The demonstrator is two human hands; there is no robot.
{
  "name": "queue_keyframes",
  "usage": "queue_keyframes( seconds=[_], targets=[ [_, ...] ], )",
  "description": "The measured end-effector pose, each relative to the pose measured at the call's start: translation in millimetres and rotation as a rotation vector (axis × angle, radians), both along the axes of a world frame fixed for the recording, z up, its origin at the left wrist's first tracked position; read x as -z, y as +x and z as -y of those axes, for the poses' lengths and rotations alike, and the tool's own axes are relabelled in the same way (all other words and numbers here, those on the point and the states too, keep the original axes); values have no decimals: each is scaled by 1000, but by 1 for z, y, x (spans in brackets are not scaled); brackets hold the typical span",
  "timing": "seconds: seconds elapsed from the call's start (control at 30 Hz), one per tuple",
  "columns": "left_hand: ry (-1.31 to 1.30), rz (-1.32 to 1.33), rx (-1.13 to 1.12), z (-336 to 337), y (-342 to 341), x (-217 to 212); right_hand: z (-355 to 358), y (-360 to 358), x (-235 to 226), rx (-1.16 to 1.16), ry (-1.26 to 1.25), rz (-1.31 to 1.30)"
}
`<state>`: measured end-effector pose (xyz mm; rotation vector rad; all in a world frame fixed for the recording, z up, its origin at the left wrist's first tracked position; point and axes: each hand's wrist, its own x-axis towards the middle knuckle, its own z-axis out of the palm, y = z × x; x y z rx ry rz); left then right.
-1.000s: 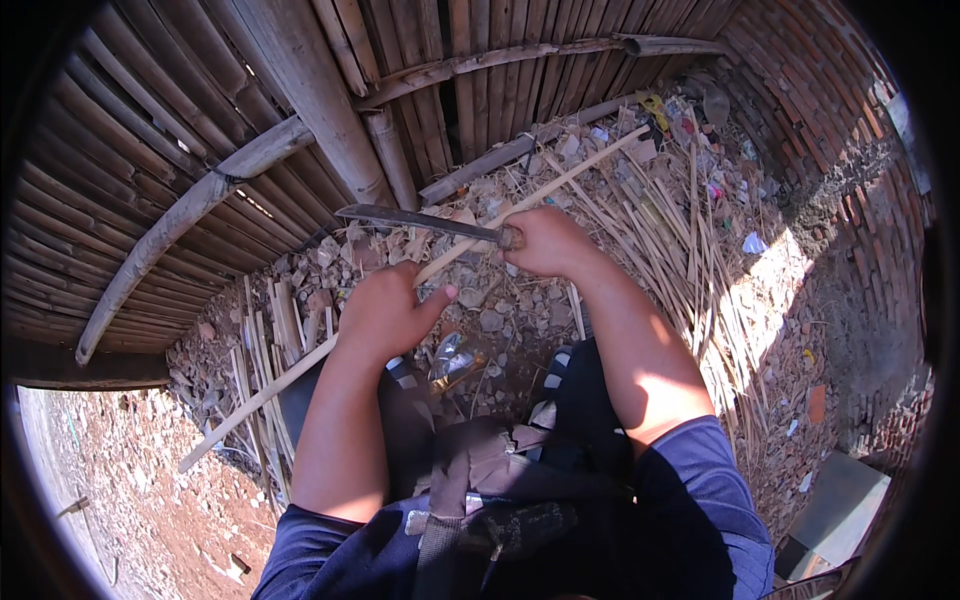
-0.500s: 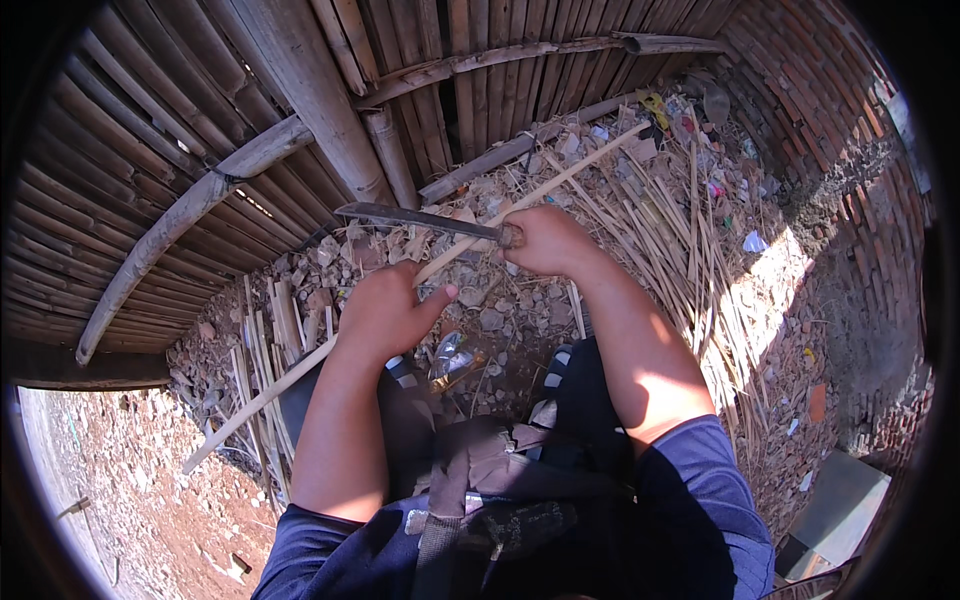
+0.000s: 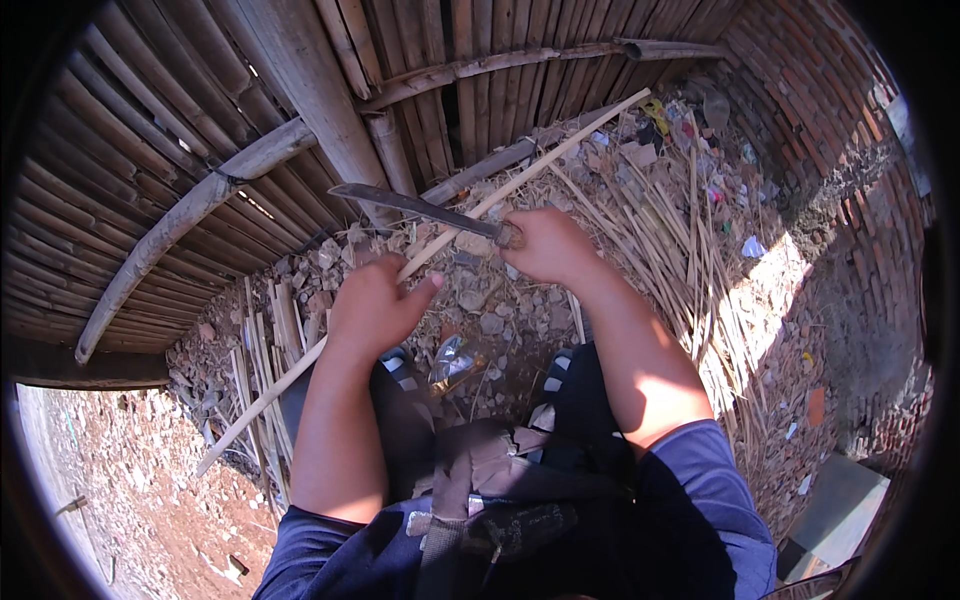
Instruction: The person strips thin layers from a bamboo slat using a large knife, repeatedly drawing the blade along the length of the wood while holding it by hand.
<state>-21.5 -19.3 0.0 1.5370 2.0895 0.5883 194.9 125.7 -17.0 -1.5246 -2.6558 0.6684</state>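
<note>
A long pale bamboo strip (image 3: 545, 163) slants from the lower left up to the far right. My left hand (image 3: 378, 308) is closed around its middle, thumb pointing right. In my right hand (image 3: 548, 246) is the wooden handle of a machete (image 3: 425, 208), fingers wrapped about it. The dark blade points left and lies across the strip, just beyond my left hand; it seems to touch the strip. Below my left hand, the strip's lower end passes behind my left forearm and comes out over the ground at left.
A bundle of split bamboo strips (image 3: 690, 250) lies at right, a smaller pile (image 3: 262, 350) at left. Bamboo wall and thick posts (image 3: 320, 110) rise ahead; a brick wall (image 3: 840, 120) stands at right. Rubble and a clear plastic bottle (image 3: 452, 362) lie between my feet.
The strip has shifted, its far end swinging up and its near end moving slightly right. My left hand has drawn a little left; the machete's tip has risen slightly.
</note>
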Motion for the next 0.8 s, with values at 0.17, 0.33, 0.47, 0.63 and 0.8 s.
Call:
queue_keyframes(
  seconds=[0.17, 0.33, 0.47, 0.63, 0.8],
  targets=[
    [5, -2, -5, -1, -1, -1, -17, 11, 13, -26, -38, -115],
    [20, 19, -22, -3, 4, -3, -35, 28, 17, 264, -49, -294],
    [3, 20, -44, -3, 10, -5, -12, 7, 13, 166, -68, -297],
    [-15, 0, -50, 0, 9, 2, 2, -7, 5, -76, 10, -111],
    [83, 33, -30, -2, 9, -3, -34, 24, 24, 136, -88, -335]
  ],
)
